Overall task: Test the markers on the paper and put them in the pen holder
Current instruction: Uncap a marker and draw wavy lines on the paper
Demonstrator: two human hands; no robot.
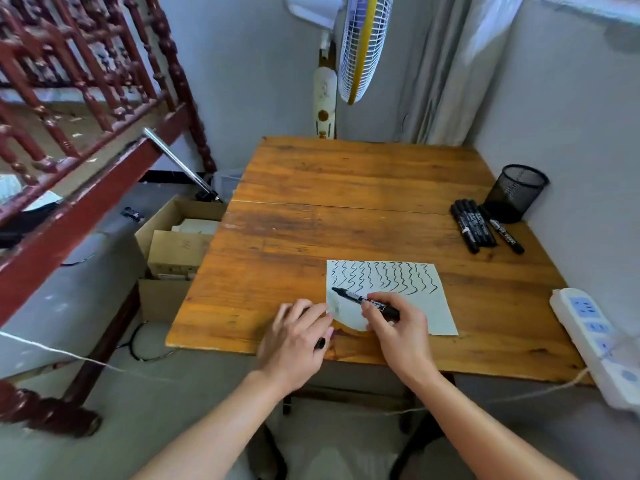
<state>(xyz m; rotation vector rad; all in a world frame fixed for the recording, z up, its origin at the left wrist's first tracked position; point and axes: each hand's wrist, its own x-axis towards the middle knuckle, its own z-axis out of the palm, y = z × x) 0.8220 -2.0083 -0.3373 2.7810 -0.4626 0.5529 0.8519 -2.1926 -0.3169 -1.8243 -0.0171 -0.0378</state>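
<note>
A white paper (412, 306) with a row of black wavy lines lies near the wooden table's front edge. My right hand (398, 327) grips a black marker (360, 299), its tip resting near the paper's left edge. My left hand (298, 337) presses on the paper's lower left corner and holds a small black thing, likely the marker's cap (321, 342), in its fingers. Several black markers (478, 226) lie in a bunch at the right of the table. Just behind them stands a black mesh pen holder (516, 192); I see nothing inside it.
The wooden table (346, 202) stands in a corner against grey walls. A white power strip (595, 341) hangs over its right front edge. A standing fan (360, 46) rises behind the table. Cardboard boxes (176, 244) and a red wooden bed frame (86, 133) are to the left.
</note>
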